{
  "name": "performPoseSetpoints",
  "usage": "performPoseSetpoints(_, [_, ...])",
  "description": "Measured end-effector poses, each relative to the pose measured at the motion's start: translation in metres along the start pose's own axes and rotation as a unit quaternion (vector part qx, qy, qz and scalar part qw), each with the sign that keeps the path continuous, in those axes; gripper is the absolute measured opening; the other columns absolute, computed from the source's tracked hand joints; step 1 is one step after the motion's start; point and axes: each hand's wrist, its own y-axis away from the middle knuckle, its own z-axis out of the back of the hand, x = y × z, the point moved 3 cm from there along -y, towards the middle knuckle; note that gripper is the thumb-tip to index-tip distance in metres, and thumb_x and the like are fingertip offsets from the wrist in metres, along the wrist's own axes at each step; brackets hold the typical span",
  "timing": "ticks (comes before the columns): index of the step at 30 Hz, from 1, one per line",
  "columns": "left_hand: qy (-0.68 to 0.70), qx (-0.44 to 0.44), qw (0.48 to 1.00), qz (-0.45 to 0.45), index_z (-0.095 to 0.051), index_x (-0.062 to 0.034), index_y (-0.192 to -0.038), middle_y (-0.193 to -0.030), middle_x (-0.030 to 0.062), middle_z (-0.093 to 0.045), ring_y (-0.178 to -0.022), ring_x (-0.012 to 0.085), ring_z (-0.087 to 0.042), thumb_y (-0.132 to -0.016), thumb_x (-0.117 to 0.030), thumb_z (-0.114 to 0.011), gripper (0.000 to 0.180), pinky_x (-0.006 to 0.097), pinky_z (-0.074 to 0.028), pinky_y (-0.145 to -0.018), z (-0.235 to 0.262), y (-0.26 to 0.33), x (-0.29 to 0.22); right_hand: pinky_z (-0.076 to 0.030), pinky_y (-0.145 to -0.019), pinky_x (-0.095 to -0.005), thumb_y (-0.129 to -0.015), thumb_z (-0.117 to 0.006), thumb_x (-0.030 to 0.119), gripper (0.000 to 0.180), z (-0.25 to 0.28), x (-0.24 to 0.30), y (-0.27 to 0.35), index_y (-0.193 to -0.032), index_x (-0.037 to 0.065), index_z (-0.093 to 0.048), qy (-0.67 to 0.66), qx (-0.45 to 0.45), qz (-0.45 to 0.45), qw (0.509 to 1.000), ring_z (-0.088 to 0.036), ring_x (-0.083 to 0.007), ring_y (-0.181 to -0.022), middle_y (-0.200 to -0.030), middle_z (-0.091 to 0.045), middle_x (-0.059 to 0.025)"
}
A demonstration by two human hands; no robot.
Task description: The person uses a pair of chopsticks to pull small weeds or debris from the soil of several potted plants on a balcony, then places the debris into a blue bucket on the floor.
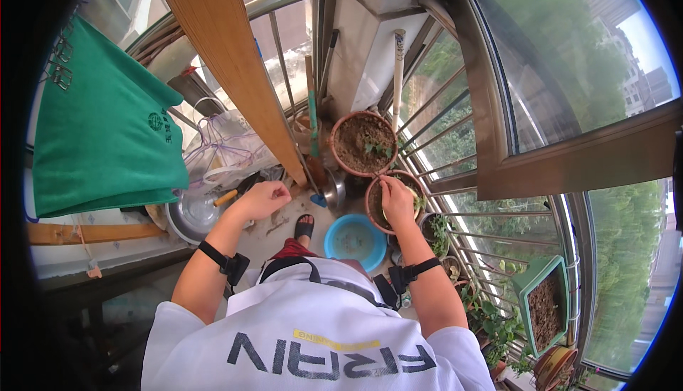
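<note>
My right hand (398,200) is over a round brown pot (370,209), its thumb and fingertips pinched together near the pot's far rim. What the pinch holds, if anything, is too small to make out. Just beyond stands another brown pot (334,150) of soil, with a small green plant (377,148) growing in it. My left hand (267,199) hangs in the air to the left, fingers curled in and nothing visible in them. Below and between the hands, a blue basin (330,249) of cloudy water sits on the floor.
A wooden plank (231,49) slants down between the hands' far side and the railing. Left are a green cloth (107,128), hangers (222,142) and a metal basin (186,229). An open window frame (523,163), potted plants and a green planter (526,305) line the right.
</note>
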Motion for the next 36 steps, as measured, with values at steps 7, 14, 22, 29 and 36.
performPoseSetpoints(7, [0.006,0.0,1.0,0.012,-0.07,-0.0019,-0.105,-0.091,0.0111,-0.073,-0.082,0.0212,-0.067,-0.094,-0.025,-0.071,0.026,0.036,-0.055,-0.076,0.002,0.002,0.006,-0.058,-0.08,-0.0455,-0.096,-0.066,0.008,0.015,-0.006,-0.009,-0.02,-0.105,-0.002,-0.073,-0.002,0.001,-0.04,0.999,-0.071,-0.0413,-0.093,-0.103,-0.074,-0.0232])
performPoseSetpoints(14, [0.003,0.0,1.0,-0.001,-0.07,-0.0016,-0.105,-0.09,0.0108,-0.073,-0.081,0.0206,-0.067,-0.094,-0.024,-0.071,0.025,0.036,-0.055,-0.076,0.005,0.007,0.007,-0.058,-0.084,-0.0447,-0.096,-0.066,0.011,0.017,-0.021,-0.014,-0.001,-0.106,-0.001,-0.074,0.012,0.062,-0.049,0.997,-0.071,-0.0404,-0.096,-0.106,-0.074,-0.022])
performPoseSetpoints(22, [0.023,-0.007,0.999,0.029,-0.069,-0.0014,-0.102,-0.084,0.0057,-0.07,-0.074,0.0137,-0.063,-0.094,-0.021,-0.071,0.021,0.031,-0.052,-0.067,0.011,0.011,0.015,-0.057,-0.077,-0.0438,-0.099,-0.064,0.01,0.015,0.018,0.028,-0.031,-0.108,0.002,-0.071,-0.016,-0.017,-0.029,0.999,-0.07,-0.0395,-0.09,-0.103,-0.072,-0.0196])
performPoseSetpoints(29, [0.018,-0.021,1.0,0.013,-0.069,-0.0006,-0.104,-0.088,0.0089,-0.072,-0.078,0.0177,-0.066,-0.094,-0.022,-0.071,0.024,0.034,-0.054,-0.072,0.017,0.015,0.018,-0.056,-0.081,-0.0449,-0.097,-0.065,0.012,0.016,-0.038,0.009,-0.045,-0.106,0.001,-0.072,0.015,0.042,-0.057,0.997,-0.07,-0.0415,-0.091,-0.101,-0.073,-0.0222])
performPoseSetpoints(36, [0.018,-0.038,0.999,0.003,-0.069,-0.0023,-0.104,-0.085,0.0045,-0.07,-0.075,0.013,-0.063,-0.095,-0.023,-0.07,0.022,0.031,-0.052,-0.068,0.028,0.026,0.033,-0.057,-0.08,-0.0457,-0.097,-0.065,0.011,0.014,-0.049,-0.001,-0.05,-0.105,0.002,-0.073,0.001,0.008,0.011,1.0,-0.07,-0.0406,-0.092,-0.101,-0.073,-0.0206])
